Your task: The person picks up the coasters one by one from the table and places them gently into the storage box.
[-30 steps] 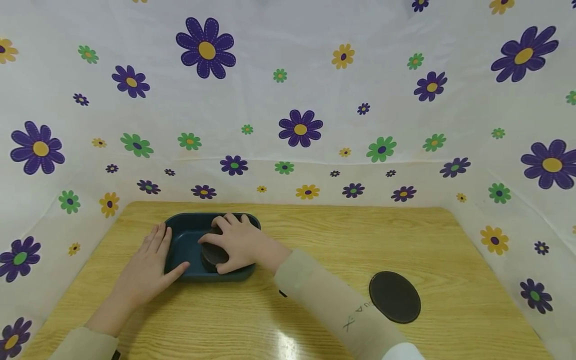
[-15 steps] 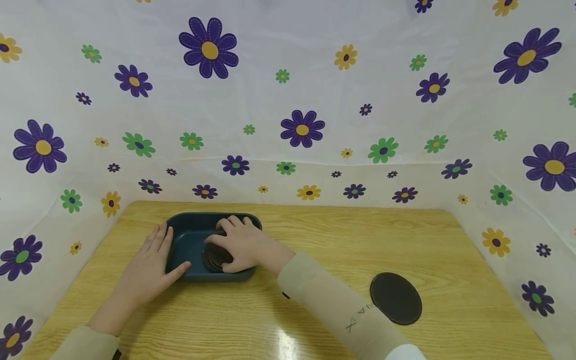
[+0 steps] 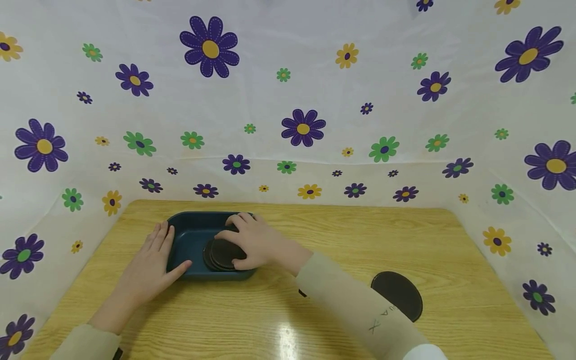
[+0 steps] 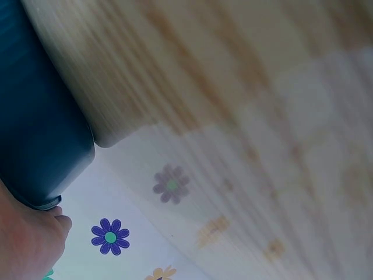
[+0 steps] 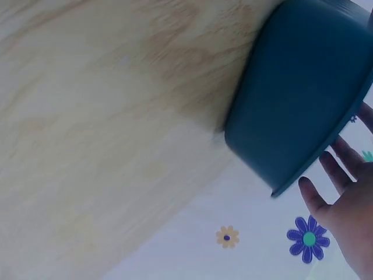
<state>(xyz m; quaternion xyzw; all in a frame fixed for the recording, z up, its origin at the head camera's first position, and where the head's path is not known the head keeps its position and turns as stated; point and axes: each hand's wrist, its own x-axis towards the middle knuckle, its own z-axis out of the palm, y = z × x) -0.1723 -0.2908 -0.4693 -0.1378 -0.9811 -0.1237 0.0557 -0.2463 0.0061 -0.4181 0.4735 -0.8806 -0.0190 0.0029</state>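
A dark blue rectangular bin (image 3: 191, 241) stands at the left of the table. My left hand (image 3: 145, 270) rests along its left end, fingers straight, thumb over the near rim. Inside the bin, my right hand (image 3: 256, 243) grips a dark round coaster (image 3: 226, 251) between thumb and fingers, slightly tilted. Under it, other dark coasters (image 3: 208, 257) show only their left edges; how many is hidden. In the right wrist view, fingers of the right hand (image 5: 352, 204) reach over the rim of the bin (image 5: 297, 93), and the coasters are hidden.
A larger-looking dark round coaster (image 3: 398, 295) lies on the wooden table (image 3: 324, 240) at the right, partly covered by the right forearm. White flower-patterned cloth (image 3: 252, 100) stands behind the table and along both sides.
My right hand has moved a little right within the bin with the top coaster, uncovering the edges of those below. The right forearm now covers part of the table coaster. The left hand stays put.
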